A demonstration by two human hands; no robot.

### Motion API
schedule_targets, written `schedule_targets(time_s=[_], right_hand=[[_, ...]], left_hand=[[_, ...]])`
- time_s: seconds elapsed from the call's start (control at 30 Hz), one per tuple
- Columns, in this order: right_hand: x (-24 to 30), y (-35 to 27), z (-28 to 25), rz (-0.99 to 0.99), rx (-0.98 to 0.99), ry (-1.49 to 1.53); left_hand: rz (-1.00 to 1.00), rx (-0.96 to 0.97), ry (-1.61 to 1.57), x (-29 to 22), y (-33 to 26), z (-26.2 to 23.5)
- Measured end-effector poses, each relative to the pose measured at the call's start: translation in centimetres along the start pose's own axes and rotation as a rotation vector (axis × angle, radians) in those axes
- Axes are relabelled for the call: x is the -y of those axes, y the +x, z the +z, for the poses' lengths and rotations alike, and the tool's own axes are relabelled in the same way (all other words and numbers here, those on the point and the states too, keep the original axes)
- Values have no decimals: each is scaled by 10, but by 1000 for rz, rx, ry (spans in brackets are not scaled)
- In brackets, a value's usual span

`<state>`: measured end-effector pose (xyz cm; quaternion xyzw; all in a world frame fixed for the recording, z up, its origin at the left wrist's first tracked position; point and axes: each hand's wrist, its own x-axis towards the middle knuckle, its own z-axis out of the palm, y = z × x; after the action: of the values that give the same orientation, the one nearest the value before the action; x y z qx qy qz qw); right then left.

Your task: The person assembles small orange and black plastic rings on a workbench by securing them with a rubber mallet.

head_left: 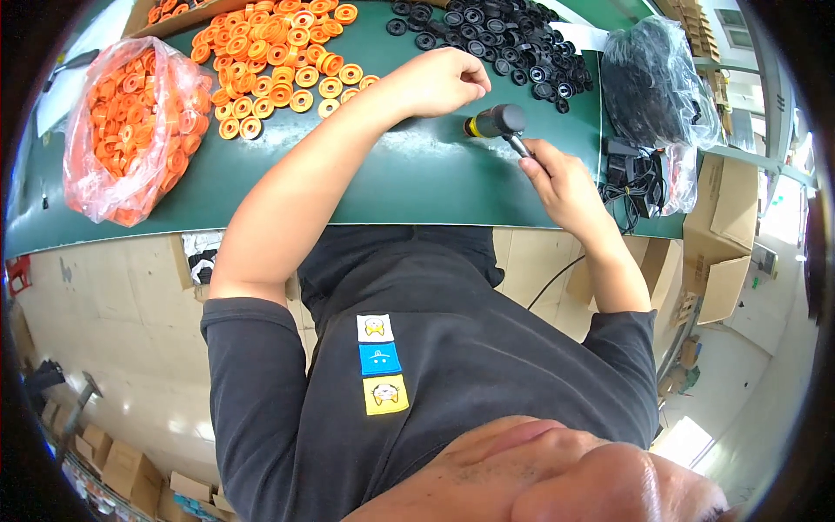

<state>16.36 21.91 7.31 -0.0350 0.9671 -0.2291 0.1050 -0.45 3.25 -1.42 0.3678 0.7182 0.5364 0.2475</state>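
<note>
My right hand grips the dark handle of a mallet with a black head and a yellow band at one end. The mallet's head is above the green table, below the heap of black round caps. My left arm reaches across the table, and my left hand is between the orange and black parts with its fingers curled in. Whatever those fingers may hold is hidden. Loose orange round wheel-like parts are heaped to the left of that hand, several with pale metallic centres.
A clear plastic bag full of orange parts stands at the table's left. At the right lie a clear bag of black parts and a black adapter with coiled cable. An open cardboard box is beyond the green table's right edge.
</note>
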Motion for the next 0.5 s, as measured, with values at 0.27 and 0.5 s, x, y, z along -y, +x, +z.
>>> schedule_targets(time_s=[0.27, 0.5], right_hand=[[-7, -2, 17, -37, -95, -20], [11, 3, 5, 9, -174, 85]], left_hand=[[-63, 18, -54, -3, 1, -1], [-135, 2, -151, 1, 2, -2]])
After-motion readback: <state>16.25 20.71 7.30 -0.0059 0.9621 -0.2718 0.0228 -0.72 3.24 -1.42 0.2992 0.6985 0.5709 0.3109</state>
